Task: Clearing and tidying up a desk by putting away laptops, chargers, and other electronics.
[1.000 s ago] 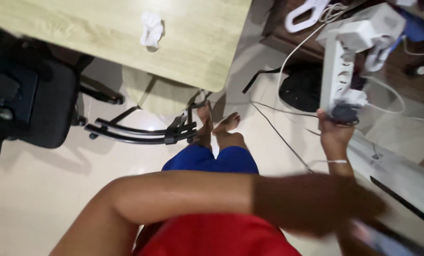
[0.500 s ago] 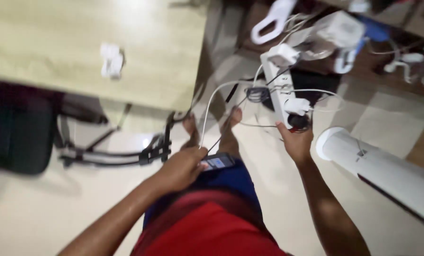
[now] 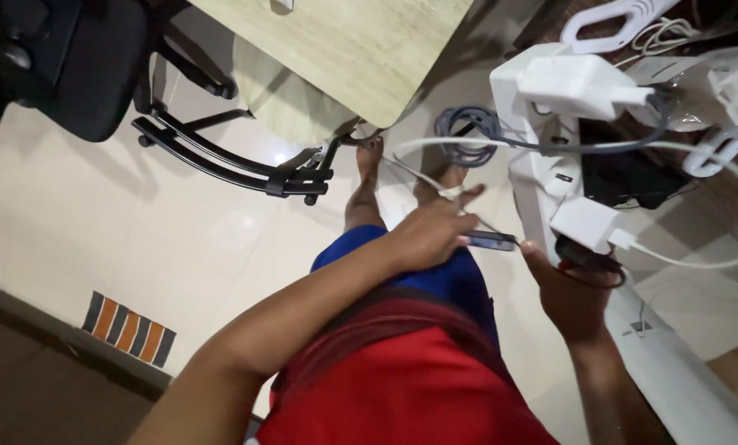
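A white power strip [image 3: 542, 156] is held up in the air by its lower end, the right hand [image 3: 571, 292] closed around it just below a white adapter [image 3: 587, 224] and a dark round plug [image 3: 587, 257]; a larger white charger block [image 3: 575, 82] is seated higher on the strip. Just to the left of the strip, a dark phone [image 3: 488, 241] is pinched edge-on in the left hand [image 3: 427, 235], whose fingers are partly curled with the forefinger stretched out, and a thin white cable [image 3: 423, 175] is run across that hand toward the strip. The step in hand appears to be the sorting or connecting of the phone's lead among the strip's tangled cords. What would be needed next, it is judged, is a steady strip and a freed cable end, since a grey coiled cord [image 3: 468, 132] is looped close beside the strip. Below and left of the strip, a glossy pale tiled floor [image 3: 97, 214] is seen, with a wooden table [image 3: 361, 49] and a black office chair [image 3: 64, 66] farther left, and a white tube-shaped appliance [image 3: 682, 379] lies below the strip at the right.
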